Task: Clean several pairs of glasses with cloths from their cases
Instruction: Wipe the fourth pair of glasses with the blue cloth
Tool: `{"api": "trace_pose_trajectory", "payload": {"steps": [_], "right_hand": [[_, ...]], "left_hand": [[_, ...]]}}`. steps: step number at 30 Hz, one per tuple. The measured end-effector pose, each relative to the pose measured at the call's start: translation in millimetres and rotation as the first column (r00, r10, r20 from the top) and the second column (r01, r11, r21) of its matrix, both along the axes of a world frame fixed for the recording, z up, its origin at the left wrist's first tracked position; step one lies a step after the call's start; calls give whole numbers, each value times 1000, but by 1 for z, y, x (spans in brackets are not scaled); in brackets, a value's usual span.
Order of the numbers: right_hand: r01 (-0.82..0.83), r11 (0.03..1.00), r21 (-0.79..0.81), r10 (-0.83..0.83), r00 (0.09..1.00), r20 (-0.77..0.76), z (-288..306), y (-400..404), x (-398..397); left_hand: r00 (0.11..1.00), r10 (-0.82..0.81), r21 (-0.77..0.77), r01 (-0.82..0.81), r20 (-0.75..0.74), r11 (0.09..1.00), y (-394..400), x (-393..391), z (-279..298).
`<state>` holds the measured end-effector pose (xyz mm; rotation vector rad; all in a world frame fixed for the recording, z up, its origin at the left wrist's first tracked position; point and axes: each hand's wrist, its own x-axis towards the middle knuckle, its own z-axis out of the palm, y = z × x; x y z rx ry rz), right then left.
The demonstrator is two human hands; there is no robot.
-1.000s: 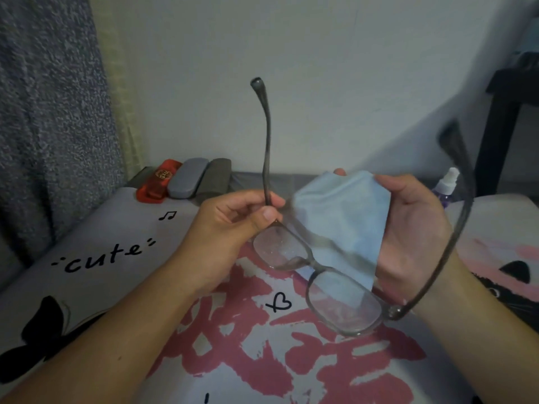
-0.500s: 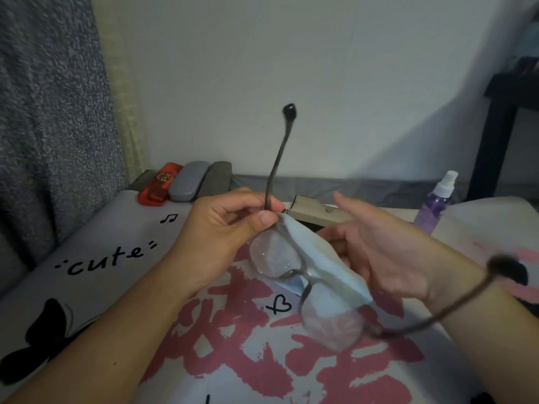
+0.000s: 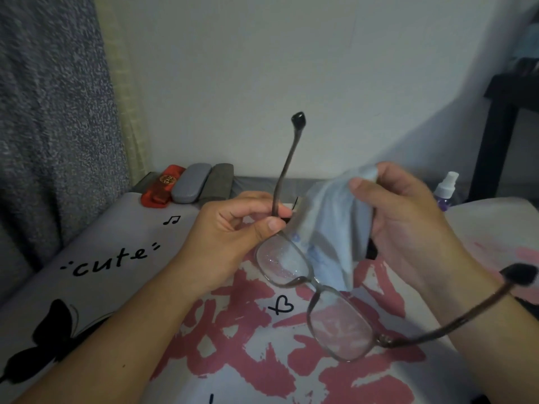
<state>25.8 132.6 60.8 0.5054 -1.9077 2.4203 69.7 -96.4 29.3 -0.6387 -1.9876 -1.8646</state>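
We pinch the glasses [image 3: 313, 290] in our left hand [image 3: 233, 228], right hand [image 3: 408, 220] gripping the cloth [image 3: 335, 228], lenses still droplet-speckled, three closed cases [image 3: 189, 185] waiting

A printed bedsheet [image 3: 122, 258] carries 3 glasses cases [image 3: 189, 183] and a spray bottle [image 3: 444, 191] at its far edge

The glasses [image 3: 313, 282] I hold have a dark brown-grey frame with black tips on the arms, and the lenses are clear with small white specks. My cloth [image 3: 332, 225] is pale blue with some faint blue print. The cover [image 3: 122, 258] below is light grey, with big pink-red shapes, a black butterfly, a black heart, a music note and the black word "cute". At its far left corner lie a red case [image 3: 163, 186], a light grey case [image 3: 191, 183] and a dark grey case [image 3: 217, 182]. The spray bottle [image 3: 444, 191] is purple with a white top.
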Motion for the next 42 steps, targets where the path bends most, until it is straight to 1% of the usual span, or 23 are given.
{"api": "trace_pose_trajectory", "payload": {"steps": [1, 2, 3, 4, 5, 6, 7, 8, 9, 11, 12, 14, 16, 18, 20, 21, 23, 28, 32, 35, 39, 42], "right_hand": [[93, 991, 94, -85, 992, -93, 0, 0, 0], [122, 977, 174, -97, 984, -148, -2, -1, 0], [68, 971, 230, -35, 989, -144, -3, -2, 4], [-56, 960, 275, 86, 991, -100, -5, -4, 7], [-202, 925, 322, 228, 973, -45, -6, -5, 12], [-311, 878, 364, 335, 942, -2, -7, -6, 17], [-369, 844, 389, 393, 919, 19, -9, -7, 20], [-392, 838, 380, 416, 909, 21, -10, -9, 22], [-396, 861, 318, 405, 913, 40, -11, -10, 22], [-361, 927, 106, 345, 928, 143, -10, -14, 21], [-332, 943, 31, 323, 931, 171, -10, -16, 21], [-274, 962, -1, 268, 940, 209, -9, -19, 21], [-242, 969, 44, 222, 939, 264, -10, -21, 23], [-258, 950, 176, 199, 935, 295, -13, -23, 24], [-296, 884, 362, 197, 938, 286, -15, -23, 25], [-321, 847, 424, 211, 934, 287, -15, -23, 27], [-368, 796, 480, 243, 921, 304, -14, -22, 29], [-390, 779, 491, 263, 914, 308, -14, -24, 32], [-446, 799, 403, 331, 886, 324, -20, -28, 31], [-497, 792, 354, 388, 858, 336, -21, -26, 31], [-497, 797, 342, 394, 858, 328, -18, -23, 33], [-491, 801, 342, 389, 862, 327, -20, -28, 35]], "left_hand": [[1000, 9, -5, -9, -6, 1000, 0, -1, -1], [1000, 17, -12, -17, -11, 1000, 1, -2, -3], [999, 27, -20, -28, -18, 999, 3, -3, -4], [999, 42, -29, -43, -29, 999, 4, -4, -6], [997, 60, -43, -62, -44, 997, 5, -5, -8], [995, 79, -65, -83, -67, 994, 5, -5, -9], [990, 98, -98, -107, -98, 989, 6, -5, -9], [985, 113, -135, -130, -128, 982, 6, -5, -9], [981, 121, -160, -144, -149, 977, 7, -5, -9], [979, 122, -157, -148, -163, 977, 8, -5, -9], [978, 122, -147, -147, -169, 978, 8, -5, -10], [976, 119, -140, -145, -181, 979, 9, -6, -11], [975, 115, -152, -145, -191, 978, 10, -5, -11], [975, 99, -168, -133, -198, 977, 11, -4, -11], [978, 82, -183, -118, -194, 976, 12, -2, -11], [978, 76, -188, -113, -192, 976, 13, -2, -11], [979, 69, -193, -107, -194, 975, 13, -1, -10], [978, 35, -215, -80, -206, 973, 14, 1, -9], [983, 16, -217, -56, -184, 975, 14, 0, -11], [984, 25, -193, -59, -174, 979, 14, 0, -11], [983, 46, -182, -78, -175, 980, 12, -1, -10], [991, 36, -147, -54, -126, 988, 14, -1, -10]]}}
